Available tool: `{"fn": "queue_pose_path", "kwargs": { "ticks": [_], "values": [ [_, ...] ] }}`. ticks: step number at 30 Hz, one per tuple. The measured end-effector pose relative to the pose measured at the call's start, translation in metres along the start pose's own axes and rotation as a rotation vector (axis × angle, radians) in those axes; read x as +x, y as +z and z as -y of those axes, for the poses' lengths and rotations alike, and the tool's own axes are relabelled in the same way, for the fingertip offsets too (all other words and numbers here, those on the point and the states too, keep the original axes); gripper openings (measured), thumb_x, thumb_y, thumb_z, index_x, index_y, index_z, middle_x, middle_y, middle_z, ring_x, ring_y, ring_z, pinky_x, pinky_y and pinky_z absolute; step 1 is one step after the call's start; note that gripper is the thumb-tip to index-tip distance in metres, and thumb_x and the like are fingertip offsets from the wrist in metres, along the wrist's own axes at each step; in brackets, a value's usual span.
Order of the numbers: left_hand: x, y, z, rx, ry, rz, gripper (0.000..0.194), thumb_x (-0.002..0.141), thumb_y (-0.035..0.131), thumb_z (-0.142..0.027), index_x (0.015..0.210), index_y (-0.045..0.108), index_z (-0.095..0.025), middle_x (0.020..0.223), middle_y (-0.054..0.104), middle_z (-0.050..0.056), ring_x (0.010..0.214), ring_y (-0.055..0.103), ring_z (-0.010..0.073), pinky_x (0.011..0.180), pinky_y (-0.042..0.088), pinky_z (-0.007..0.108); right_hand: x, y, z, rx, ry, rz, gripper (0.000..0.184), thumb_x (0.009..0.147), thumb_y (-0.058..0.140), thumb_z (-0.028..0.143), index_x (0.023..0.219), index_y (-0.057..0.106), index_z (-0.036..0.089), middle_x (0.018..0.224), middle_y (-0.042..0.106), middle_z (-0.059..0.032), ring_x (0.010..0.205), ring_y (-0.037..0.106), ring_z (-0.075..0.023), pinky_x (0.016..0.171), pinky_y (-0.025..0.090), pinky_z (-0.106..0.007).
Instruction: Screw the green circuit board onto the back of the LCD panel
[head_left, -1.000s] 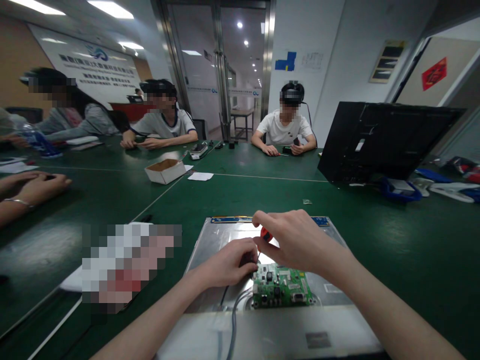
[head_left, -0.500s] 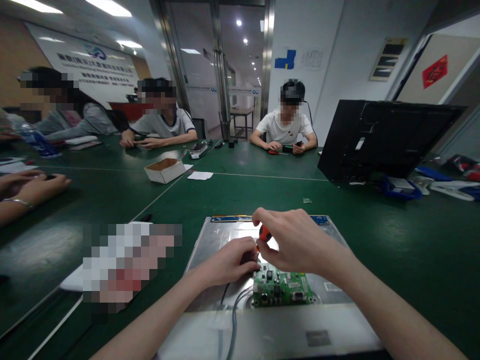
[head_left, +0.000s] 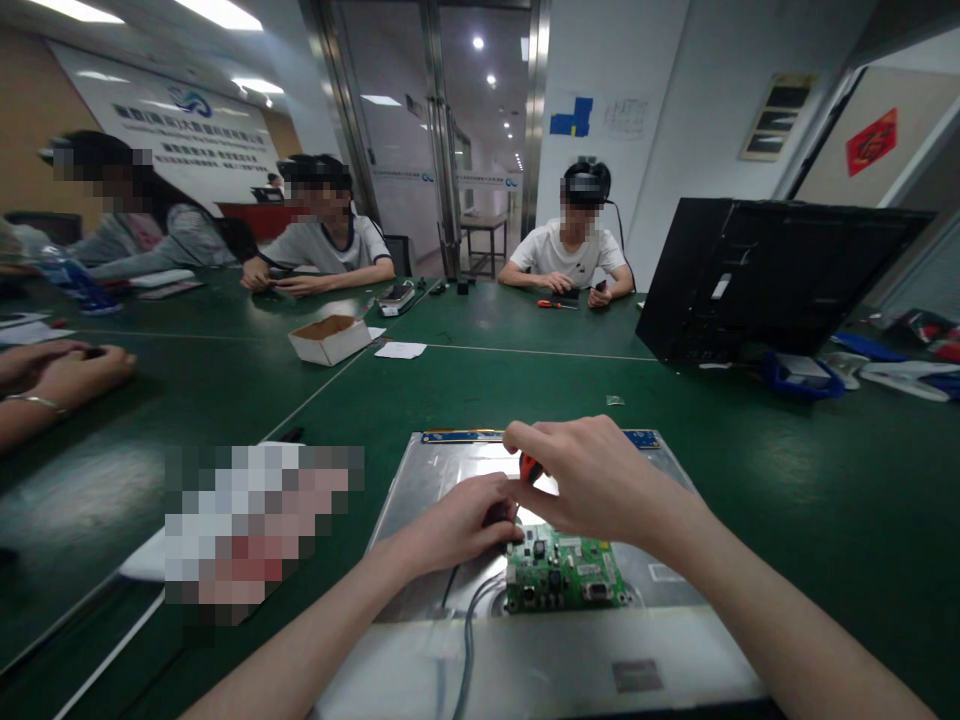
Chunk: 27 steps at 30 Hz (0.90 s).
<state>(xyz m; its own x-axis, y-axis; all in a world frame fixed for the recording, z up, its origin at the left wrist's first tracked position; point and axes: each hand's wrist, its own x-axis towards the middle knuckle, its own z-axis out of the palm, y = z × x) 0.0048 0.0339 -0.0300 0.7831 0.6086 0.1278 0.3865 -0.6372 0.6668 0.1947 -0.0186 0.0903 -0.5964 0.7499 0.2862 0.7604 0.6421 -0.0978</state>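
The right hand's (head_left: pixel 592 475) thumb and index finger are closing around the red-and-black handle of a screwdriver (head_left: pixel 529 468), clamping it above the far left corner of a green circuit board (head_left: pixel 562 570). Just below and to the left of that grip, the left hand (head_left: pixel 469 515) is curling its fingers inward, its thumb tip reaching the board's corner; whether the fingertips are pinching anything is hidden.

The circuit board is lying flat directly below and on the near side of the right fingers, resting on a broad metal panel (head_left: pixel 431 460). A gray cable (head_left: pixel 468 640) is curving from beside the board's left edge toward the wearer, on the near side of the left fingers, and a thin dark lead (head_left: pixel 450 588) is running under the left hand. Beyond the fingers, a blue strip (head_left: pixel 461 437) is lining the panel's far edge, partly covered by the right hand. Nearer than the board, a pale band (head_left: pixel 555 660) is crossing the panel, bearing a dark label (head_left: pixel 636 676).

Farther out, the green table (head_left: pixel 780 500) is supporting the panel. A blurred-out item (head_left: pixel 262 530) is lying left of the left fingers. Ahead of the fingers are lying a small clear packet (head_left: pixel 615 400) and, farther left, a white sheet (head_left: pixel 401 350) and an open box (head_left: pixel 330 345). A large black screen (head_left: pixel 765 280) is standing ahead and to the right, its back showing. A person in a white shirt (head_left: pixel 574 240) is sitting opposite.
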Motion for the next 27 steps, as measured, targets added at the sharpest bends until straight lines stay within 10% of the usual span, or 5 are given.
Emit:
{"fn": "queue_pose_path", "kwargs": {
  "ticks": [27],
  "values": [
    [-0.004,-0.005,-0.008,-0.017,0.011,-0.012,0.008,0.082,0.056,-0.019,0.09,0.056,-0.018,0.086,0.061,0.004,0.076,0.054,0.0199,0.068,0.044,0.031,0.001,0.0,0.0,-0.004,0.001,0.013,0.011,0.091,0.052,0.029,0.097,0.054,0.02,0.083,0.067,-0.0005,0.06,0.052,-0.0109,0.051,0.021,-0.026]
  ]
}}
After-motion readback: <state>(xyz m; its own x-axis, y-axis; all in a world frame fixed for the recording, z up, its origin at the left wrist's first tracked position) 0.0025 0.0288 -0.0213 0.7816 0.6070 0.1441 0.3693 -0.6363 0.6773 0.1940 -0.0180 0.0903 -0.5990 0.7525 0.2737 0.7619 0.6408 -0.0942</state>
